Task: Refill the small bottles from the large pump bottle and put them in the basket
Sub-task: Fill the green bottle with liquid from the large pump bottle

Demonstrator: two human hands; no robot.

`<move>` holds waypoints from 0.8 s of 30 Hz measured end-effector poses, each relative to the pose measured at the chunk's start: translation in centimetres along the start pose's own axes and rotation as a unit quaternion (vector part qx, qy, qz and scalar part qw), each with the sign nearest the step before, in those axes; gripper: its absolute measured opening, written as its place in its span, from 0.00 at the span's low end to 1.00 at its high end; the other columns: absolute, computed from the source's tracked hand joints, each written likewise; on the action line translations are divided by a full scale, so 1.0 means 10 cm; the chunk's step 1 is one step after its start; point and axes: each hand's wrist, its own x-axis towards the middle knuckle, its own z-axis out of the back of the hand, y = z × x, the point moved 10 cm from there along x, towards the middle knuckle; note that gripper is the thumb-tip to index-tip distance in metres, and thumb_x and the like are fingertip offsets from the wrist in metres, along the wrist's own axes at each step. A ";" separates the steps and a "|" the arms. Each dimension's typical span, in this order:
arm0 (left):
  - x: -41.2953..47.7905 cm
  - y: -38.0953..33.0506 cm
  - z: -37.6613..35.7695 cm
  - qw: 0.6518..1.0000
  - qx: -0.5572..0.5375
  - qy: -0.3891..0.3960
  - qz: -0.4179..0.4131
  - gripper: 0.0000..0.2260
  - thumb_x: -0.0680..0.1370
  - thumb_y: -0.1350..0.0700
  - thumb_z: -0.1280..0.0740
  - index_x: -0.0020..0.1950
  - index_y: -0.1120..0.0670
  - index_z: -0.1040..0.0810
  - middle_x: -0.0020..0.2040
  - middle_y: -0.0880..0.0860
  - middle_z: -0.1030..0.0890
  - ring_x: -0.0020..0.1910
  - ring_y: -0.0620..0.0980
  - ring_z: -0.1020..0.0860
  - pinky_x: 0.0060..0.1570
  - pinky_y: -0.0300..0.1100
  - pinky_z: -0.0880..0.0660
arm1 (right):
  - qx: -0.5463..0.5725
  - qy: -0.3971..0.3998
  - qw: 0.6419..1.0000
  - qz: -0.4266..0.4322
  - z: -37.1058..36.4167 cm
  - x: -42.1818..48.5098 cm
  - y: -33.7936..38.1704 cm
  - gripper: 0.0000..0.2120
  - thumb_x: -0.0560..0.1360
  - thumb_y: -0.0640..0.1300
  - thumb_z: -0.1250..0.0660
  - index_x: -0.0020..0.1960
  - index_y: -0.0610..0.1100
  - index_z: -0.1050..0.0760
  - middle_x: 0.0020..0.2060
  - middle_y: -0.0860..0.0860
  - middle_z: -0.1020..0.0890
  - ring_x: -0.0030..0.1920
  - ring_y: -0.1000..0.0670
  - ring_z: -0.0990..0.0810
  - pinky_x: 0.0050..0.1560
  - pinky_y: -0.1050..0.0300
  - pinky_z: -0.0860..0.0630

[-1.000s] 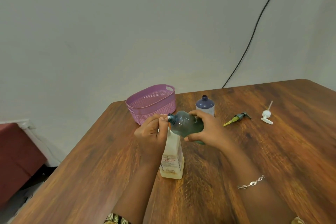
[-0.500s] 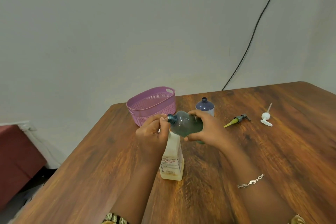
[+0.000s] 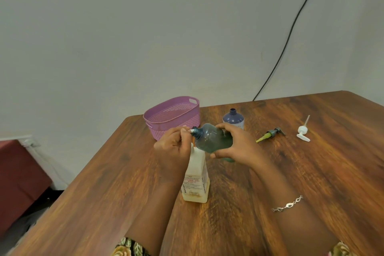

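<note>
My right hand [image 3: 239, 145] grips a small green translucent bottle [image 3: 212, 138], tipped on its side with its open neck pointing left. My left hand [image 3: 173, 146] is curled over the pump head of the large white pump bottle [image 3: 196, 178], whose white nozzle tip touches the green bottle's neck. The pump head itself is hidden under my fingers. A small purple bottle [image 3: 233, 118] stands uncapped behind my hands. The pink perforated basket [image 3: 172, 117] sits at the table's far left edge, with nothing visible inside.
Two loose pump caps lie on the wooden table [image 3: 311, 172] to the right: a green-grey one with a yellow tube [image 3: 271, 134] and a white one [image 3: 303, 131]. A black cable [image 3: 286, 43] runs down the wall. A dark red seat [image 3: 18, 176] stands left of the table.
My hands and both bottles keep the same pose; only the view shifted slightly.
</note>
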 end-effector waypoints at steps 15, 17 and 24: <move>-0.02 0.05 0.01 0.999 -0.020 -0.030 0.041 0.15 0.76 0.58 0.40 0.36 0.62 0.18 0.34 0.47 0.20 0.33 0.46 0.22 0.26 0.36 0.28 | 0.009 -0.004 1.000 0.008 -0.04 0.04 0.00 0.31 0.62 0.43 0.22 0.62 0.48 0.30 0.50 0.54 0.26 0.51 0.54 0.27 0.45 0.62 0.31; -0.05 0.04 0.01 0.998 -0.021 -0.032 0.041 0.14 0.76 0.58 0.40 0.37 0.62 0.17 0.36 0.47 0.20 0.34 0.44 0.21 0.27 0.36 0.26 | 0.005 -0.004 1.000 0.007 -0.03 0.05 0.01 0.32 0.62 0.42 0.22 0.63 0.47 0.30 0.50 0.55 0.27 0.50 0.54 0.28 0.46 0.62 0.31; -0.20 0.17 0.02 0.997 -0.051 -0.028 0.059 0.12 0.75 0.60 0.39 0.40 0.62 0.17 0.38 0.49 0.18 0.36 0.43 0.19 0.33 0.35 0.23 | -0.002 0.008 1.000 -0.004 -0.12 0.02 -0.08 0.31 0.61 0.43 0.22 0.61 0.48 0.29 0.50 0.55 0.27 0.50 0.54 0.28 0.44 0.62 0.32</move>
